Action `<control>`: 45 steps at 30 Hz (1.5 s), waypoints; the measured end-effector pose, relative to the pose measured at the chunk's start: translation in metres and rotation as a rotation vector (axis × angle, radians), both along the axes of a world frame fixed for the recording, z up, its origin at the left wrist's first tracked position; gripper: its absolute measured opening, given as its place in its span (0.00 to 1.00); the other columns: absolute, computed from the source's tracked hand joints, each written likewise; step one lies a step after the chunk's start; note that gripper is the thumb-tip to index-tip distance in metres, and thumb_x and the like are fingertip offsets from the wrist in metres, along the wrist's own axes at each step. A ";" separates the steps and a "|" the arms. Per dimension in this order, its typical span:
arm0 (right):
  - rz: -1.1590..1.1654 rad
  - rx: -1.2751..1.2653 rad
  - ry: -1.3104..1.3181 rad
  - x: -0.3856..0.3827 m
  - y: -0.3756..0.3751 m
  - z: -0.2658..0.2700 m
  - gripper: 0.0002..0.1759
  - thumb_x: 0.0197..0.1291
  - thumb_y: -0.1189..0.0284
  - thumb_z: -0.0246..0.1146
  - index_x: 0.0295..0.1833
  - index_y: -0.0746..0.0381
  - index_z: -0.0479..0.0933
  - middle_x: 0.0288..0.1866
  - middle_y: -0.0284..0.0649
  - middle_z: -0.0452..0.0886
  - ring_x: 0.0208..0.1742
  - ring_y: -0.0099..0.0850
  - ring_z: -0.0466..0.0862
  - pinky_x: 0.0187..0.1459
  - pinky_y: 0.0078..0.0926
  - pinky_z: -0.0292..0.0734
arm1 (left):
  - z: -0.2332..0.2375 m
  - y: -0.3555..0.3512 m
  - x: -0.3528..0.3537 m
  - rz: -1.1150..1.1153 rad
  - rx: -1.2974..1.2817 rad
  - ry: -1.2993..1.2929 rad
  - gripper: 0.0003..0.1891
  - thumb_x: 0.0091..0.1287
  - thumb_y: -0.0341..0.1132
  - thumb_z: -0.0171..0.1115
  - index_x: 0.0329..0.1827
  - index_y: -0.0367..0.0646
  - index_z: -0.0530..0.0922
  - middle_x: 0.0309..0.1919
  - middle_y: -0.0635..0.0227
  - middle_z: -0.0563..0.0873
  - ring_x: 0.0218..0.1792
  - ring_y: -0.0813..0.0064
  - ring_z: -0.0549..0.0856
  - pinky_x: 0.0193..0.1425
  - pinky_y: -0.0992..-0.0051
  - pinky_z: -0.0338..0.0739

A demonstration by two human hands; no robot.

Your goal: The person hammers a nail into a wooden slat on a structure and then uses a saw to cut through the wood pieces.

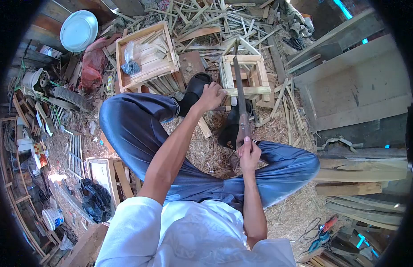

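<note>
My left hand (211, 95) is closed on the left end of a short pale wood strip (258, 90). The strip lies crosswise at the near side of a small wooden frame (263, 71) on the ground between my feet. In my right hand (249, 154) is the brown handle of a long knife (238, 82). Its dark, narrow blade points away from me and overlaps the strip and the frame in this view. My right fist stays low, close to my right shin.
A wooden crate (122, 53) with a plastic bag inside stands at the left. Wood offcuts (202, 20) pile up at the back. Large boards (358, 84) lean at the right, with stacked planks (362, 173) below. A red-and-blue power tool (322, 235) lies at the lower right.
</note>
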State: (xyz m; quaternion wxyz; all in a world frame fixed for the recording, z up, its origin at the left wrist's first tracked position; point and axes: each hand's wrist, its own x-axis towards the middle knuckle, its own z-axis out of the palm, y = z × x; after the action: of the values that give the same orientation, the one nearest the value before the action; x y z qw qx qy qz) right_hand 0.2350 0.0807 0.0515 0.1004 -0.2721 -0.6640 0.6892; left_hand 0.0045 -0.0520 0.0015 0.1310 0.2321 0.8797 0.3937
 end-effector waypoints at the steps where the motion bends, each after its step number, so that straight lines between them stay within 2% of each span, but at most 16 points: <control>1: 0.018 0.038 -0.044 0.000 -0.001 0.000 0.28 0.73 0.58 0.55 0.22 0.66 0.72 0.14 0.32 0.70 0.17 0.20 0.70 0.21 0.24 0.65 | 0.000 0.000 0.000 0.000 -0.001 0.001 0.18 0.70 0.46 0.56 0.47 0.39 0.79 0.45 0.58 0.76 0.50 0.54 0.71 0.60 0.61 0.63; 5: 0.044 0.112 -0.023 0.001 -0.006 -0.001 0.26 0.75 0.63 0.53 0.22 0.64 0.70 0.14 0.30 0.66 0.16 0.18 0.66 0.21 0.22 0.65 | -0.007 0.000 -0.001 0.013 -0.011 0.008 0.17 0.70 0.45 0.56 0.47 0.38 0.79 0.46 0.57 0.76 0.50 0.54 0.71 0.61 0.61 0.63; 8: 0.054 0.115 -0.003 -0.001 -0.007 -0.001 0.25 0.74 0.61 0.54 0.23 0.65 0.72 0.14 0.30 0.67 0.16 0.18 0.66 0.20 0.22 0.64 | -0.011 0.000 -0.001 0.022 -0.005 0.007 0.18 0.70 0.45 0.56 0.48 0.38 0.79 0.46 0.57 0.76 0.51 0.53 0.71 0.61 0.61 0.63; 13: 0.098 0.257 -0.163 -0.005 -0.007 -0.003 0.27 0.73 0.58 0.56 0.23 0.65 0.73 0.14 0.29 0.69 0.16 0.18 0.68 0.19 0.22 0.64 | -0.005 0.001 -0.001 0.027 -0.025 -0.007 0.18 0.70 0.46 0.55 0.48 0.37 0.79 0.47 0.57 0.76 0.52 0.53 0.71 0.61 0.60 0.63; 20: 0.076 0.271 -0.065 -0.004 -0.009 -0.001 0.27 0.72 0.58 0.56 0.23 0.66 0.74 0.14 0.30 0.70 0.16 0.18 0.69 0.20 0.22 0.63 | -0.004 -0.001 0.000 0.019 -0.019 -0.029 0.19 0.71 0.46 0.53 0.49 0.37 0.79 0.48 0.55 0.76 0.51 0.51 0.71 0.62 0.59 0.63; 22: 0.125 0.360 -0.178 -0.007 -0.007 -0.006 0.27 0.73 0.57 0.56 0.23 0.66 0.74 0.14 0.31 0.70 0.16 0.18 0.69 0.20 0.23 0.62 | 0.002 0.000 0.000 0.009 -0.026 -0.044 0.19 0.71 0.46 0.53 0.49 0.37 0.78 0.48 0.54 0.76 0.51 0.51 0.71 0.62 0.59 0.64; 25: 0.109 0.407 -0.109 -0.003 -0.008 -0.006 0.29 0.73 0.56 0.55 0.23 0.66 0.73 0.14 0.31 0.70 0.16 0.19 0.69 0.20 0.24 0.62 | 0.002 -0.001 -0.001 -0.003 -0.061 -0.050 0.19 0.71 0.46 0.53 0.49 0.37 0.78 0.47 0.55 0.76 0.50 0.52 0.71 0.61 0.60 0.64; 26: 0.110 0.407 -0.110 -0.002 -0.009 -0.006 0.29 0.73 0.56 0.55 0.23 0.66 0.73 0.14 0.31 0.70 0.16 0.19 0.69 0.20 0.24 0.62 | -0.001 -0.001 0.000 0.011 -0.038 -0.013 0.18 0.71 0.46 0.53 0.48 0.37 0.78 0.46 0.55 0.76 0.50 0.52 0.71 0.61 0.61 0.64; 28: 0.095 0.354 -0.120 -0.003 -0.009 -0.003 0.28 0.70 0.52 0.57 0.31 0.70 0.78 0.14 0.41 0.68 0.18 0.27 0.67 0.24 0.33 0.66 | 0.001 0.002 0.001 0.024 -0.011 0.019 0.18 0.71 0.45 0.53 0.47 0.37 0.78 0.45 0.56 0.76 0.50 0.53 0.72 0.60 0.61 0.64; 32: 0.112 0.347 -0.258 -0.010 -0.011 -0.007 0.28 0.70 0.53 0.57 0.31 0.70 0.78 0.15 0.42 0.69 0.19 0.26 0.67 0.25 0.33 0.66 | -0.006 -0.002 -0.002 -0.021 -0.041 -0.014 0.17 0.72 0.44 0.52 0.47 0.38 0.78 0.46 0.56 0.76 0.52 0.54 0.72 0.60 0.63 0.64; 37: 0.099 0.309 -0.167 -0.009 -0.013 -0.004 0.26 0.70 0.55 0.59 0.31 0.70 0.77 0.15 0.39 0.68 0.21 0.23 0.66 0.25 0.31 0.65 | -0.008 -0.002 -0.005 -0.050 -0.050 -0.022 0.15 0.73 0.41 0.50 0.47 0.38 0.78 0.46 0.59 0.77 0.53 0.57 0.72 0.61 0.64 0.63; 39: 0.122 0.305 -0.146 -0.007 -0.012 -0.001 0.25 0.69 0.55 0.60 0.32 0.69 0.77 0.16 0.37 0.69 0.20 0.22 0.66 0.24 0.29 0.65 | -0.015 -0.007 -0.009 -0.217 -0.129 0.195 0.14 0.73 0.38 0.48 0.48 0.37 0.78 0.47 0.58 0.78 0.54 0.57 0.72 0.61 0.64 0.63; 41: 0.148 0.301 -0.122 -0.007 -0.014 0.002 0.23 0.69 0.56 0.60 0.34 0.68 0.78 0.16 0.35 0.70 0.20 0.20 0.66 0.24 0.27 0.64 | -0.020 -0.007 -0.011 -0.213 -0.132 0.178 0.15 0.73 0.37 0.48 0.49 0.36 0.78 0.48 0.57 0.78 0.55 0.57 0.72 0.62 0.64 0.62; 43: 0.075 0.146 0.018 -0.011 -0.019 0.017 0.21 0.70 0.58 0.60 0.35 0.66 0.77 0.18 0.30 0.71 0.20 0.17 0.68 0.23 0.22 0.63 | -0.012 -0.006 -0.009 -0.211 -0.133 0.160 0.15 0.74 0.37 0.47 0.50 0.35 0.78 0.50 0.56 0.78 0.56 0.57 0.72 0.63 0.64 0.62; 45: 0.068 0.056 -0.007 -0.013 -0.018 0.014 0.22 0.71 0.57 0.59 0.33 0.65 0.76 0.18 0.28 0.71 0.20 0.17 0.69 0.23 0.21 0.62 | -0.006 -0.006 -0.005 -0.091 0.000 -0.015 0.17 0.74 0.38 0.47 0.53 0.34 0.78 0.53 0.55 0.77 0.59 0.56 0.72 0.65 0.64 0.61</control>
State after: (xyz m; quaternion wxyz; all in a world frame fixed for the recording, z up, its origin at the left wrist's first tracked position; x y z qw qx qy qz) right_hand 0.2223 0.0626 0.0654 0.0823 -0.2486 -0.6922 0.6725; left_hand -0.0010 -0.0577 -0.0042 0.1556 0.2691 0.8671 0.3892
